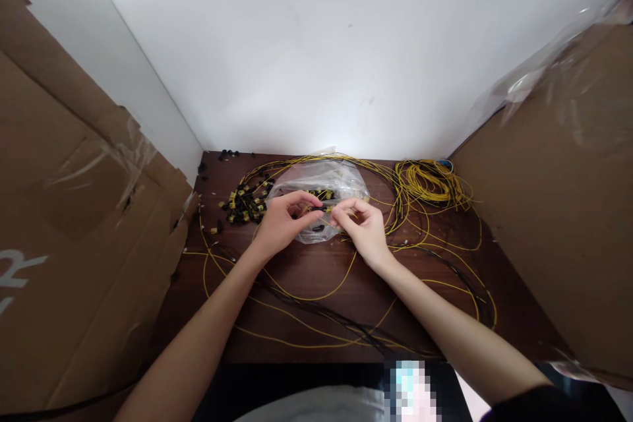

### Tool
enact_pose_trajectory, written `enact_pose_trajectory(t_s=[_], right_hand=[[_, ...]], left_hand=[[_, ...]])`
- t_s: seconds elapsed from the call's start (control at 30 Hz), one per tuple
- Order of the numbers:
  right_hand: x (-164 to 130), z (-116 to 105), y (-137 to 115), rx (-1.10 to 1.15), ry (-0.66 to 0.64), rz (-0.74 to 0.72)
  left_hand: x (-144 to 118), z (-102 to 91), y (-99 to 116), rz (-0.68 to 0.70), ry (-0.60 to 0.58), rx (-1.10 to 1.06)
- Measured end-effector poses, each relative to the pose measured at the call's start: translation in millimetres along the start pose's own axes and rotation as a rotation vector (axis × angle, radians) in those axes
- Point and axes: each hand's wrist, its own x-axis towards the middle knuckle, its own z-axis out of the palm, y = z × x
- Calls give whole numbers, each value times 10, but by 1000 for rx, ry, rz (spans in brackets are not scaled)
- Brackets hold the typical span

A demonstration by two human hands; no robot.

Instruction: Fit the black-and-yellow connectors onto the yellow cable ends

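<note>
My left hand [287, 219] pinches a small dark piece, seemingly a connector [315, 209], between thumb and fingertips. Close beside it, my right hand [363, 224] has its thumb and fingers closed on a thin yellow wire [328, 210] that meets the dark piece. Both hands are held over a clear plastic bag [346, 178] with several black and yellow parts in or on it. Left of the bag lies a pile of small black and yellow connectors [244, 204]. What exactly sits between the right fingertips is partly hidden.
A coil of yellow wire [425, 184] lies at the back right. Loose yellow wires and black cables [341, 318] cross the brown table [306, 277]. Cardboard [89, 224] stands on the left, more cardboard [558, 198] on the right, and a white wall [316, 53] behind.
</note>
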Motion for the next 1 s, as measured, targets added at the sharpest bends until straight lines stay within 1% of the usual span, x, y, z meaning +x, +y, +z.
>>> enact_pose_trajectory(t_s=[0.13,0.27,0.47,0.63,0.73,0.87,1.0], right_hand=[[-5,-12,18,-93,39,-33],[-7,-16,30,-131,67,-53],[-24,-14,43,-197,64,-75],[-37,-16,45,-274,69,-146],[-35,-18,54,-273,61,-149],[-26,-20,69,-218,55,-127],[-20,-21,71,-198,42,-125]], left_hand=[[-4,3,-11,16,13,63],[-11,12,8,22,11,102],[-23,28,45,26,-7,136],[-26,33,34,50,-20,169],[-21,38,41,60,-18,179],[-18,50,49,50,-5,188],[-19,58,14,53,7,194]])
